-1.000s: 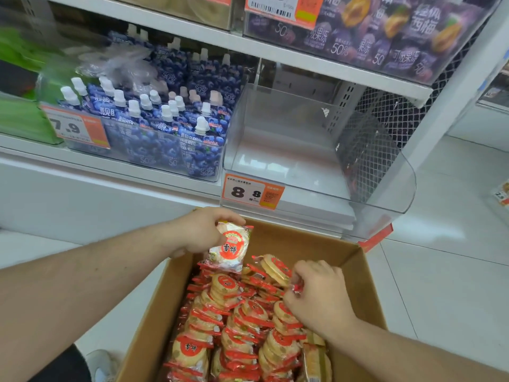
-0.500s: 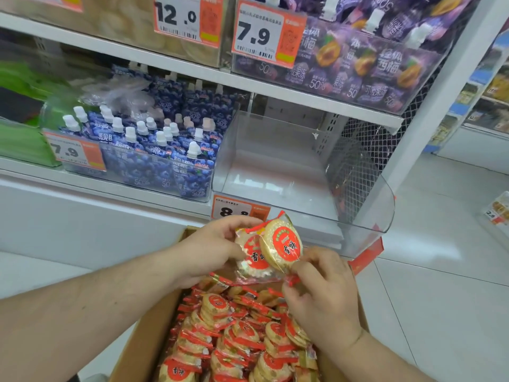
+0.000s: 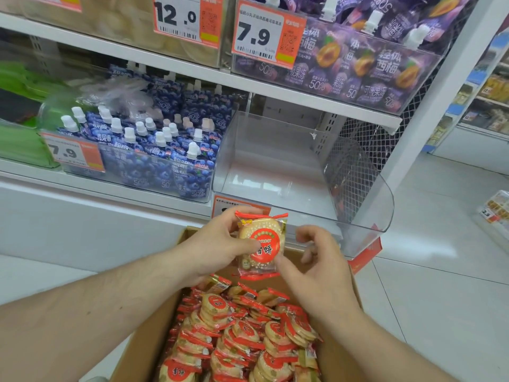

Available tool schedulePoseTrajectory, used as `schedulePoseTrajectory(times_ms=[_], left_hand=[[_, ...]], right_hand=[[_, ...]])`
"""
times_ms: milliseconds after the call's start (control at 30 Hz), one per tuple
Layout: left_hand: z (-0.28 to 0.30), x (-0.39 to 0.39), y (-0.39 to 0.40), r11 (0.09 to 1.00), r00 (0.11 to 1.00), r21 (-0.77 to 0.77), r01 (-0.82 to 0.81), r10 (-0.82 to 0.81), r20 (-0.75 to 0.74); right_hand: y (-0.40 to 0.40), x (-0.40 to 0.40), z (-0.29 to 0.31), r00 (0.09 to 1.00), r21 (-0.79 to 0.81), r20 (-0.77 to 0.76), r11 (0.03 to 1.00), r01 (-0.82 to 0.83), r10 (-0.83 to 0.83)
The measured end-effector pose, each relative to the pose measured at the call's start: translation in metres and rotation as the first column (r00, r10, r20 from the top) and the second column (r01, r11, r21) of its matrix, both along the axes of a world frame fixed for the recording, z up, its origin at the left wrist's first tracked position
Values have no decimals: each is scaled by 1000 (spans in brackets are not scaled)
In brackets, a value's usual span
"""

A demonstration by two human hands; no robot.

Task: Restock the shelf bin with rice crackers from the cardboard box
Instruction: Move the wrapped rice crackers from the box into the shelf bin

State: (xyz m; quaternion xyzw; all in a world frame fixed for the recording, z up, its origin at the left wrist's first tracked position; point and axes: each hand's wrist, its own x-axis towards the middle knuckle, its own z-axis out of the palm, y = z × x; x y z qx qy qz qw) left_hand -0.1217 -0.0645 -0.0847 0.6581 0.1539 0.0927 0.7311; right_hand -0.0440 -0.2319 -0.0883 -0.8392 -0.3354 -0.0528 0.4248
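The cardboard box (image 3: 340, 351) sat low in front of the shelf, and everything else was placed around it. The box was open at the top and was packed with small packs of rice crackers (image 3: 242, 340), each with a round red label.

Just above the far edge of the box, the left hand (image 3: 217, 244) held one cracker pack (image 3: 260, 245) upright. Its fingers curled over the top of the pack and its thumb pressed on the front. The right hand (image 3: 316, 268) was just beside the pack, on the right. Its thumb touched the lower right edge of the pack, and its other fingers were loosely bent and held nothing.

Right behind the box, on the shelf, stood the clear shelf bin (image 3: 358, 205). No cracker packs could be seen inside it. An orange price tag (image 3: 228, 206) on the front of the bin was partly hidden by the left hand.

To the left of the bin, past the box, another clear bin held blue pouches with white caps (image 3: 165, 150), with a tag that read 7.9 (image 3: 73, 153). On the shelf above the bin were purple pouches (image 3: 358, 64), and tags that read 7.9 (image 3: 267, 33) and 12.0 (image 3: 187, 19). The white floor (image 3: 440, 285) spread out to the right of the box.
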Motion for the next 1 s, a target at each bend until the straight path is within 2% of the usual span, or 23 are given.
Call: schedulePoseTrajectory(times_ms=[67,100,167,233,300,367,433,500,633,867,933,1000], left_hand=[[10,-1,2,999,999,27,42,-43,32],[14,-2,2,997,997,55,63,-65,42],[21,-1,4,991,994,93,91,-97,54],[28,0,8,991,991,110,83,-93,95],[33,4,18,957,984,285,-49,-2,175],[37,10,35,826,941,476,-300,175,290],[37,19,53,658,876,579,-481,330,353],[30,29,65,571,855,641,-513,407,321],[11,47,72,574,877,688,-444,435,204],[2,55,70,567,856,668,-481,469,218],[2,54,69,581,858,656,-481,466,216],[2,53,70,599,861,641,-480,461,214]], right_hand=[[4,10,7,952,-32,-307,999,-17,6],[6,13,10,922,-14,-383,997,-71,60],[12,14,17,862,87,-470,982,-168,189],[20,15,29,804,223,-523,956,-191,283],[30,27,46,805,320,-526,941,-110,273],[44,55,63,845,364,-491,931,-23,212],[64,88,73,869,332,-474,943,23,146],[90,122,72,865,252,-494,967,45,89],[146,166,47,864,83,-504,994,66,-16],[219,204,4,871,35,-489,997,73,-46],[229,213,-4,894,-5,-438,995,104,-95],[233,221,-8,927,-120,-326,981,154,-185]])
